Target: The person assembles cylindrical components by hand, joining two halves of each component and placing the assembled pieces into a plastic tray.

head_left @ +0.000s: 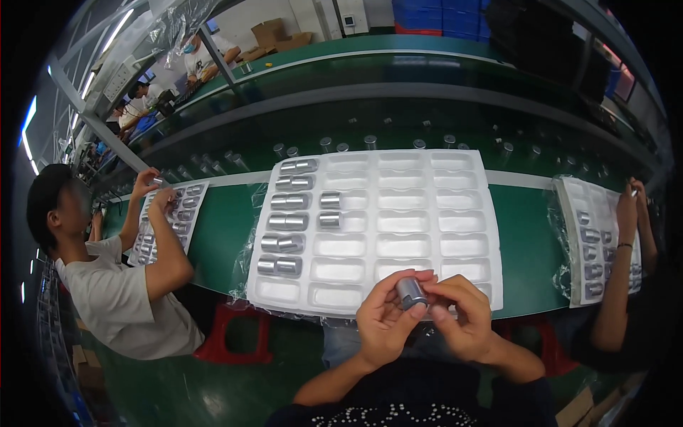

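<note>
Where both hands (423, 313) meet, cylinder (410, 292).

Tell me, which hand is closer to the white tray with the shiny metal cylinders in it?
Left. The left hand reaches over the white tray's near edge, while the right hand sits slightly lower. Both hold one metal cylinder.

Bare forearms; dark top with pale studs.

shiny metal cylinder (410, 292), glossy white plastic tray (462, 213), smooth green belt (523, 235).
</note>
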The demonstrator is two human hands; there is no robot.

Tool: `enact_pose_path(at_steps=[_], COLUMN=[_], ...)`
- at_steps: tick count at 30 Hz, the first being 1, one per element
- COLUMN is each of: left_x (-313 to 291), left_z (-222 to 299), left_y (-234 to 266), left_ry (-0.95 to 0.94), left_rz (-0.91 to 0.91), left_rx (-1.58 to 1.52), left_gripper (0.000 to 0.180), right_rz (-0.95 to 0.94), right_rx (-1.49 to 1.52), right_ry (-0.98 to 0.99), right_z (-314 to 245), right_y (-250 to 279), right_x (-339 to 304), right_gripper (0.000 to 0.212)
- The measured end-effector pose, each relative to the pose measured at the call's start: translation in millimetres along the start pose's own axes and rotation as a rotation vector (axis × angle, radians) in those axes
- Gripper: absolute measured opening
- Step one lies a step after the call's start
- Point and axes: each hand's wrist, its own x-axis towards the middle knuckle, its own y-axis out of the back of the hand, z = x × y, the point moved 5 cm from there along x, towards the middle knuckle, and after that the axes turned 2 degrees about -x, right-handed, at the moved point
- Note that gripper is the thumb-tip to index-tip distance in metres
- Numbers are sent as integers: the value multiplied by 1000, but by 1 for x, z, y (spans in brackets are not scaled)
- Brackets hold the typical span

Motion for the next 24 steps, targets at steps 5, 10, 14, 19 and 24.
enact_pose_path(at_steps=[5,10,14,19,24], left_x=[2,17,54,95,95], left_z=[-13,30,79,58,64], left_y=[5,-10,34,80,91], left_ry=[97,65,-212,-224,-195], left_rz=[-136,-155,-168,-233,-195], left_rx=[181,495,1469,1974,1835], left_gripper=[56,72,61,41,32], right_rz=[10,65,372,571,188], right_rx=[-717,-702,-754,-986,-1193], right_ry=[428,438,-21,-198,-443], right_z=[-24,-28,24,130,154], right_y=[0,34,131,267,259], right_x=[14,49,122,151,178], right_gripper=[48,41,41,41,48])
